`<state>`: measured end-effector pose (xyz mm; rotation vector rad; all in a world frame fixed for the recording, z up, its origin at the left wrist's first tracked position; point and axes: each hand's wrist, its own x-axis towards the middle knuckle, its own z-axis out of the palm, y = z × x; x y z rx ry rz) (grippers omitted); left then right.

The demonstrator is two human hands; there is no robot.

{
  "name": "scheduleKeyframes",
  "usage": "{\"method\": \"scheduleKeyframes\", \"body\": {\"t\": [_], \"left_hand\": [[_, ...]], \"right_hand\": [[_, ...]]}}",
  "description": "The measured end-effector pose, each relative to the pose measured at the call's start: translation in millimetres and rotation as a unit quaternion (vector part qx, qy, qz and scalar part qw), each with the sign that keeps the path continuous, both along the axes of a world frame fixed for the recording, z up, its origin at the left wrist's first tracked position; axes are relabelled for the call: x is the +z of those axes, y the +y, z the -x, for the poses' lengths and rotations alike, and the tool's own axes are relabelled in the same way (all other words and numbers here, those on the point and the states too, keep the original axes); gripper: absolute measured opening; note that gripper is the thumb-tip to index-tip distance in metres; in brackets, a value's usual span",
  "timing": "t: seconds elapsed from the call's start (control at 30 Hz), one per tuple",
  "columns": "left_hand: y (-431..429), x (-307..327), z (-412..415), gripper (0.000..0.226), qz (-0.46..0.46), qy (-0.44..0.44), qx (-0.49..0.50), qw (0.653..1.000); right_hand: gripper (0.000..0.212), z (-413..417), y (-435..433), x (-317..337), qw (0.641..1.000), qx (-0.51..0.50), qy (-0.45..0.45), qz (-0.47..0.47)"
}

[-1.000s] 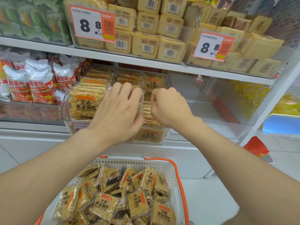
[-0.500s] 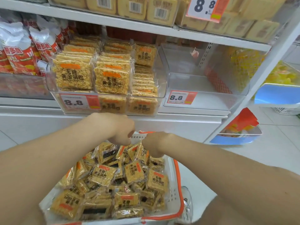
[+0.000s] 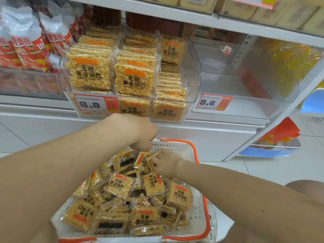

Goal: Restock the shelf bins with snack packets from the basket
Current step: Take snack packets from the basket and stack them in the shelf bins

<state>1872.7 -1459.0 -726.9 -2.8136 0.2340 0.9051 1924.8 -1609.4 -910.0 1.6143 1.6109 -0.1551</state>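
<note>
Packets: snack packets [image 3: 116, 185] filled the basket [image 3: 198, 204], many left.
Bin: left bin [image 3: 190, 88] mostly stocked; right bin [image 3: 245, 88] held nothing.
Right hand [image 3: 167, 163]: pinched one packet [image 3: 152, 159].
Left hand [image 3: 140, 134]: curled; grip unclear.

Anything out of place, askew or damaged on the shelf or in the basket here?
Nothing looks damaged or spilled. The clear plastic shelf bin on the right holds no packets, though its 8.8 price tag is in place. The yellow rice-cracker packets lie jumbled at all angles in the white, orange-rimmed basket.
</note>
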Motion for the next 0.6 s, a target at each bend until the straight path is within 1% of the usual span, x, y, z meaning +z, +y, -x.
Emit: {"method": "scheduleKeyframes", "body": {"t": [0.03,0.1,0.17,0.23,0.3,0.37,0.43,0.5,0.53,0.6], "left_hand": [[2,1,0,0.044,0.001,0.000,-0.002,1.000],[5,5,1,0.043,0.009,-0.003,-0.004,1.000],[8,11,1,0.039,0.024,-0.011,0.005,1.000],[10,20,3,0.034,0.045,-0.014,0.020,0.999],[13,29,5,0.030,0.066,-0.013,0.028,0.997],[16,37,8,0.029,0.087,-0.020,0.032,0.996],[21,45,11,0.033,0.120,-0.036,0.051,0.991],[28,54,16,0.032,0.179,-0.061,0.084,0.978],[32,59,18,0.033,0.227,-0.080,0.108,0.965],[35,69,23,0.036,0.320,-0.128,0.172,0.923]], "right_hand": [[0.049,-1,2,4,1.000,-0.011,0.006,0.000],[0.044,-7,3,18,0.997,-0.062,0.039,-0.029],[0.039,-13,6,39,0.986,-0.128,0.096,-0.057],[0.034,-18,11,63,0.962,-0.194,0.172,-0.089],[0.034,-17,15,89,0.933,-0.245,0.233,-0.127],[0.038,-12,18,117,0.908,-0.256,0.282,-0.177],[0.042,-3,20,151,0.879,-0.249,0.337,-0.228],[0.038,7,20,184,0.850,-0.248,0.367,-0.285],[0.034,10,19,198,0.834,-0.257,0.375,-0.312],[0.023,13,17,223,0.790,-0.284,0.402,-0.365]]}}
